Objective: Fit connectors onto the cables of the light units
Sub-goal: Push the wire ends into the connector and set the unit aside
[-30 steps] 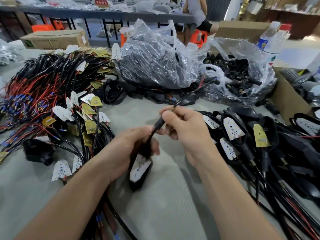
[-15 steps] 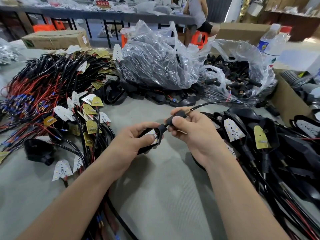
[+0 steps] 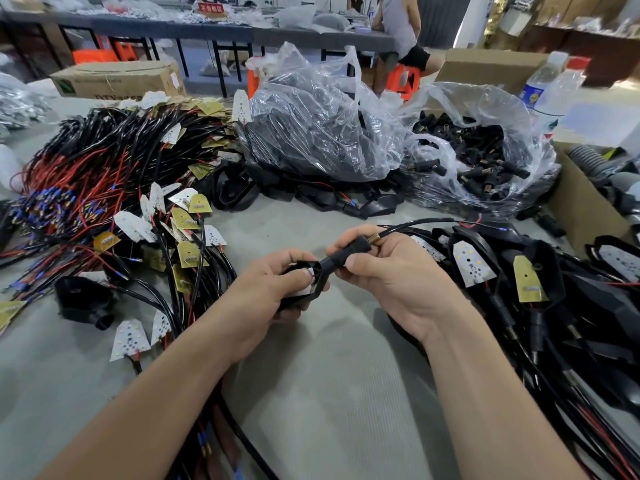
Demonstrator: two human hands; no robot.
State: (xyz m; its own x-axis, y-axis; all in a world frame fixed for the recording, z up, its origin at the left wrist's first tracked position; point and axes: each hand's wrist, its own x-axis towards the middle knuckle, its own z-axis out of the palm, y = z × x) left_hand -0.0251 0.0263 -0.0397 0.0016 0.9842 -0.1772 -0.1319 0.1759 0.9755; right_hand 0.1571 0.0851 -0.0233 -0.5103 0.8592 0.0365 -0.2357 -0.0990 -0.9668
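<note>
My left hand [image 3: 273, 289] grips a black light unit housing [image 3: 313, 289] with a white LED board inside, thumb pressed on the board. My right hand [image 3: 391, 271] pinches the black connector [image 3: 349, 252] that sits on the housing's neck; a brass tip shows at its far end. The unit's black cable [image 3: 422, 224] runs out of the connector to the right and ends in red and blue leads. Both hands hover just above the grey table [image 3: 329, 393].
Loose LED boards with red and black cables [image 3: 104, 188] are heaped at the left. Finished black units [image 3: 540, 292] pile at the right. Two clear bags behind hold housings [image 3: 322, 133] and connectors [image 3: 481, 157]. A cardboard box [image 3: 581, 209] and water bottles [image 3: 550, 91] stand far right.
The light unit swung up from hanging below my left hand to lying level between both hands. My right hand slid the connector along the cable down to the housing's neck.
</note>
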